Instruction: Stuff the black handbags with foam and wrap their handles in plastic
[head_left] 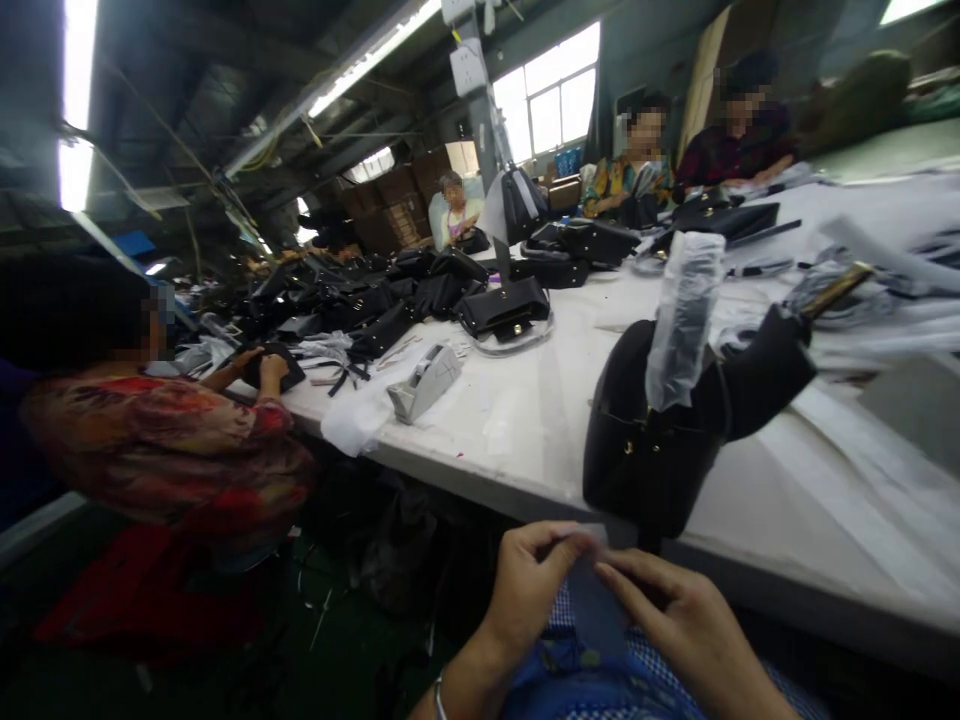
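My left hand [534, 578] and my right hand [664, 605] are close together above my lap, below the table's front edge. Both pinch the top of a thin, translucent strip [596, 605] that hangs down between them. The fingertips nearly meet at its upper end. Just beyond my hands, a black handbag [652, 450] stands at the table edge, with a clear plastic wrapping [686, 320] upright against it and its black flap or strap part reaching to the right.
On the white table [555, 400] are a grey tape dispenser [426, 382], a black bag [506, 310] and a heap of black bags [360, 300]. A person in a red patterned top [165, 440] works at the left. More people sit across the table. White sheets lie at the right.
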